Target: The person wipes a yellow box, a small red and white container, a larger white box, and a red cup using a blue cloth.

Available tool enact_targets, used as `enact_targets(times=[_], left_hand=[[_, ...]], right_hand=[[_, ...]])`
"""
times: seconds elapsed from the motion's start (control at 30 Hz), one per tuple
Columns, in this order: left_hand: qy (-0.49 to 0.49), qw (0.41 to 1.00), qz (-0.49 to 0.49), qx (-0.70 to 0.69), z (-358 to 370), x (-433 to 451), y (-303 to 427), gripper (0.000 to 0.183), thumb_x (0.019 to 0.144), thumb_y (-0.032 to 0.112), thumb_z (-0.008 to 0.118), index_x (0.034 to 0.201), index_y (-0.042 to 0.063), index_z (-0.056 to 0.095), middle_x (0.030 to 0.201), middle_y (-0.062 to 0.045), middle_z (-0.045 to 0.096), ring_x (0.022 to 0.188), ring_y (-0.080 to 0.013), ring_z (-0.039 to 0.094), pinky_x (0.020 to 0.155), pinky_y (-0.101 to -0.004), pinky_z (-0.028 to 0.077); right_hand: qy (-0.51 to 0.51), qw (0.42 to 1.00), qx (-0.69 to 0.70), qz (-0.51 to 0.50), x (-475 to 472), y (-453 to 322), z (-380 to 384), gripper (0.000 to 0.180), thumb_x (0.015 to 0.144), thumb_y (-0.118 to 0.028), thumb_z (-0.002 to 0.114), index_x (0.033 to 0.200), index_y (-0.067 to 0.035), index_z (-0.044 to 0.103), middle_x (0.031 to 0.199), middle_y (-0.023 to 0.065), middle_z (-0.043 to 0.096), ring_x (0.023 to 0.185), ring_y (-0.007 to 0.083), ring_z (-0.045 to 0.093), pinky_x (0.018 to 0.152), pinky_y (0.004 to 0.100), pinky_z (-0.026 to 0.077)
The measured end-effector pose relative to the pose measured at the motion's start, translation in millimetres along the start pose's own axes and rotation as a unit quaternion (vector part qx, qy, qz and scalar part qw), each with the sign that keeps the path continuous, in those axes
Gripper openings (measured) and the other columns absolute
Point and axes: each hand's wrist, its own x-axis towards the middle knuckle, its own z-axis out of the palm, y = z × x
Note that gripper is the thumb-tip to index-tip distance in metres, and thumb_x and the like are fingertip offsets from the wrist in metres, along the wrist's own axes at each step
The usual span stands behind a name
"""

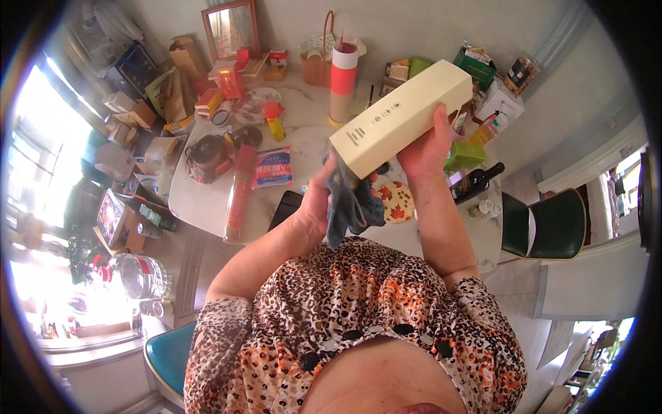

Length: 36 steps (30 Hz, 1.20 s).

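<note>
A long cream cardboard box (401,116) is held tilted above the table, its far end raised to the right. My right hand (426,147) grips its right side near the middle, thumb up along the face. With my left hand (316,199) I hold a grey-blue cloth (349,204) at the box's lower left end. Part of the cloth hangs down below the box, and some of my left fingers are hidden behind it. Beneath the box, a round mat with red leaves (395,202) lies on the marble-patterned table (310,129).
Left of my hands are a black phone (284,209), a blue-and-red packet (273,166), a long red package (241,191) and a teapot (209,155). A tall tumbler (343,83) stands behind. A dark bottle (476,182) and green box (464,156) are at right, near a green chair (556,225).
</note>
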Motion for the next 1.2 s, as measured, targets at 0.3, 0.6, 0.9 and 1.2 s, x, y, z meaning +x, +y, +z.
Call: enact_targets(times=[0.3,0.6,0.9,1.2], left_hand=[[0.1,0.994,-0.041,0.018,-21.2,13.4,-3.0,0.054,0.1,0.048,0.037,0.129,0.004,0.05,0.106,-0.018,0.062,0.092,-0.0291,0.06,0.083,-0.0449,0.051],[0.113,0.891,0.026,0.438,-5.5,-18.4,17.5,0.041,0.094,0.035,0.059,0.119,0.003,0.052,0.097,-0.009,0.066,0.074,-0.0138,0.064,0.058,-0.0206,0.053],[0.021,0.506,0.373,0.777,60.6,-17.5,37.8,0.06,0.074,0.024,0.08,0.121,0.004,0.049,0.096,-0.019,0.065,0.088,-0.0385,0.066,0.072,-0.0418,0.054],[-0.018,0.35,0.494,0.796,73.0,40.1,63.1,0.058,0.061,0.017,0.081,0.113,0.004,0.059,0.115,-0.013,0.054,0.102,-0.0361,0.053,0.087,-0.0435,0.047]], right_hand=[[-0.051,0.991,-0.08,-0.095,6.4,2.7,-4.4,0.049,0.088,-0.025,0.064,0.127,-0.005,0.042,0.119,0.0169,0.057,0.104,0.0327,0.06,0.087,0.0484,0.053],[0.04,0.983,-0.17,-0.049,7.4,-1.7,-24.4,0.049,0.092,-0.037,0.058,0.123,-0.004,0.041,0.108,0.0153,0.059,0.091,0.0288,0.063,0.077,0.0453,0.055],[0.059,0.969,-0.189,0.146,1.0,2.9,-23.4,0.069,0.096,-0.063,0.027,0.108,-0.002,0.057,0.095,0.0128,0.063,0.086,0.0252,0.062,0.079,0.0392,0.052],[-0.014,0.977,-0.109,0.184,-21.9,21.8,-5.9,0.058,0.099,-0.057,0.032,0.132,-0.011,0.046,0.124,0.0071,0.056,0.111,0.0199,0.057,0.094,0.0361,0.048]])
